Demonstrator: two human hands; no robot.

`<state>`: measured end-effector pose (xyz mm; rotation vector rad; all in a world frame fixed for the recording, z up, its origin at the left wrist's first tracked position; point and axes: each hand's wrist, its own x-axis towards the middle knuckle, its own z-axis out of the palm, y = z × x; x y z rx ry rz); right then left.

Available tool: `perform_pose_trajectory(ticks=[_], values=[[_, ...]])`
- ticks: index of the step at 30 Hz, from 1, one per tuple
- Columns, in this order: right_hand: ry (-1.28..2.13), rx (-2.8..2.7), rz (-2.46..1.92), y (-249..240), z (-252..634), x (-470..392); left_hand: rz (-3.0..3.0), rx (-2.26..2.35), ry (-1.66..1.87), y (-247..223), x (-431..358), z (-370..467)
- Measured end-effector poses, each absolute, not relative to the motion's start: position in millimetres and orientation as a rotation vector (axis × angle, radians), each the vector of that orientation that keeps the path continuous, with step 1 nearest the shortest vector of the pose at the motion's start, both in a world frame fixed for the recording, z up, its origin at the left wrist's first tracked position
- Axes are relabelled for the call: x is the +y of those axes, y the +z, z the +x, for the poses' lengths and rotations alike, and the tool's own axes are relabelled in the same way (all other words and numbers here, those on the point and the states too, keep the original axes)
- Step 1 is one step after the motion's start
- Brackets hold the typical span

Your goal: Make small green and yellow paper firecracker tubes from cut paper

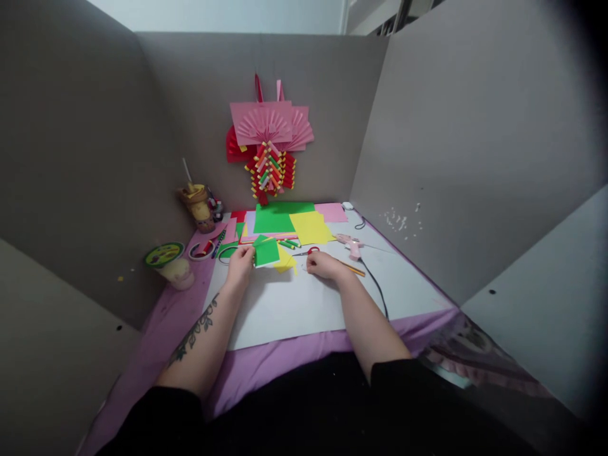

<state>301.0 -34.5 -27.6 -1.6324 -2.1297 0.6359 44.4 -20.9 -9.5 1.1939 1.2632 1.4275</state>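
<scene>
The two hands are apart. The left hand (242,258) pinches a green paper piece (268,253) by its edge nearest 9 o'clock, at about 2 o'clock from the wrist, with the rest unsupported. A grip on one side only could let it droop, crease or swing askew.

The right hand (323,265) is curled low over the surface (285,316); I cannot tell whether it holds anything small. The red-handled scissors (312,251) lie just past it at 11 o'clock, blades toward 9, so a careless sweep toward the green paper could meet the points.

At 2 o'clock from the right hand lies a pink glue gun (354,247), its nozzle end by the yellow paper sheet (311,228). Whether it is hot does not show; if so, drips or scorching could mark that sheet. Its black cord (377,288) runs toward 5 o'clock, close beside the right forearm; an elbow moving outward could snag it and drag the gun.

The yellow paper scraps (285,261) between the hands could be brushed aside by a sleeve of air or a passing finger. At 9 o'clock, the green-lidded cup (179,273) threatens a spill if the left arm swings wide.
</scene>
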Motion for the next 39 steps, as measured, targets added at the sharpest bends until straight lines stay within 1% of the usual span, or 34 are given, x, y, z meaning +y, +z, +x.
perform_pose_trajectory(ticks=[1, 5, 7, 14, 20, 29, 39], values=[[0.584, -2.054, -1.665, -27, 302, -34, 1.204, 1.266, 1.427, -10, -21, 44], [0.200, -1.699, -1.809, -27, 305, -31, 1.236, 1.264, 1.435, -14, -18, 43], [0.127, -1.666, -1.814, -29, 302, -29, 1.246, 1.257, 1.438, -17, -17, 43], [0.218, -2.020, -1.592, -36, 269, -20, 1.267, 1.265, 1.437, -18, -16, 42], [0.200, -2.102, -1.711, -39, 256, -15, 1.294, 1.232, 1.432, -23, -12, 40], [0.285, -2.109, -1.853, -39, 250, -8, 1.305, 1.223, 1.427, -23, -11, 40], [0.300, -2.109, -1.779, -44, 255, -7, 1.288, 1.217, 1.425, -23, -12, 41]])
